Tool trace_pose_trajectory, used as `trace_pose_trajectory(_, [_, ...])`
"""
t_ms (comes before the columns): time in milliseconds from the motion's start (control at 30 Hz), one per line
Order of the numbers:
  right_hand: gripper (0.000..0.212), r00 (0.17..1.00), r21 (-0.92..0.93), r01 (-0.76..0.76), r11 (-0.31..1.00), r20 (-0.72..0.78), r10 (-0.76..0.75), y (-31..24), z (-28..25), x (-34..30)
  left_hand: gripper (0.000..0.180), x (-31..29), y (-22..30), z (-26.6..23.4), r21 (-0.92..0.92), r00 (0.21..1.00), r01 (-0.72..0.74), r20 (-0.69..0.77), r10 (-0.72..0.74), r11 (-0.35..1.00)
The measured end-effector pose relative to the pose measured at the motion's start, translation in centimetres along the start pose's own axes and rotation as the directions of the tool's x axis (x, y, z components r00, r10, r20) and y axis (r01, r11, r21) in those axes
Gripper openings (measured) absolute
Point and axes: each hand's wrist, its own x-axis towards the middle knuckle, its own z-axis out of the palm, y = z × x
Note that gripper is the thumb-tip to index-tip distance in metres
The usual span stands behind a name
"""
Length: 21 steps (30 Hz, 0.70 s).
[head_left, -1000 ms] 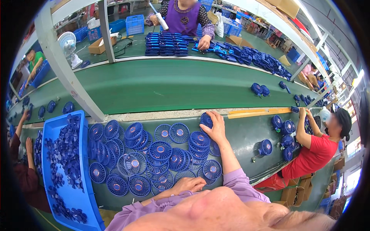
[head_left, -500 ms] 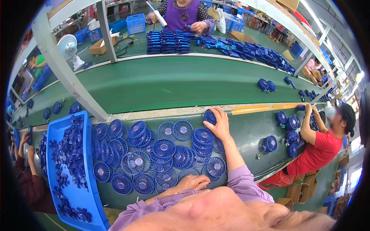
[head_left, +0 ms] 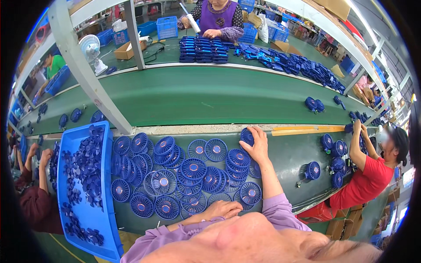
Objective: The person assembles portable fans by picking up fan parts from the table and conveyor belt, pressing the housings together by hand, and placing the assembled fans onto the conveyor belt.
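Reaching out toward twelve o'clock, the right hand (head_left: 258, 147) lay over a dark blue fan body (head_left: 246, 136) at the far edge of the work surface (head_left: 289, 158), beside the green conveyor belt (head_left: 206, 94). That round piece has no clear long axis; it seemed tilted with its broad side toward ten o'clock, though the fingers hid much of it. The fingers were spread and curled over its right rim, touching it; whether they truly gripped it could not be told.

At about six o'clock from there, the left hand (head_left: 223, 209) rested near the body, loosely curled and fingers half-bent, at the near edge of the pile of round blue fan grilles (head_left: 193, 168). Whether it held one of them could not be told. The grilles lay flat and overlapping, faces up.

At nine o'clock of the pile sat a long blue tray (head_left: 90, 210) of small blue fan blades (head_left: 85, 164), its long axis running from twelve to six. At three o'clock, a person in a red shirt (head_left: 366, 184) handled assembled blue fans (head_left: 312, 170).
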Motion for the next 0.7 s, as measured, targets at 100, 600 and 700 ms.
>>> trace_pose_trajectory(100, [0.065,1.0,0.01,0.003,1.0,0.003,-0.003,0.1,0.0,0.1,0.015,0.2,0.0,0.0,0.021,1.0,-0.014,-0.013,0.015,1.0])
trace_pose_trajectory(600, [0.063,0.995,0.017,0.094,0.995,0.019,-0.094,1.1,0.9,0.1,0.015,-0.2,-2.0,1.7,0.021,0.978,-0.194,-0.078,0.195,0.981])
trace_pose_trajectory(700, [0.063,0.993,0.04,0.11,0.993,0.029,-0.111,1.3,1.3,0.3,0.015,-0.2,-1.3,1.1,-0.024,0.99,-0.138,-0.031,0.137,0.99])
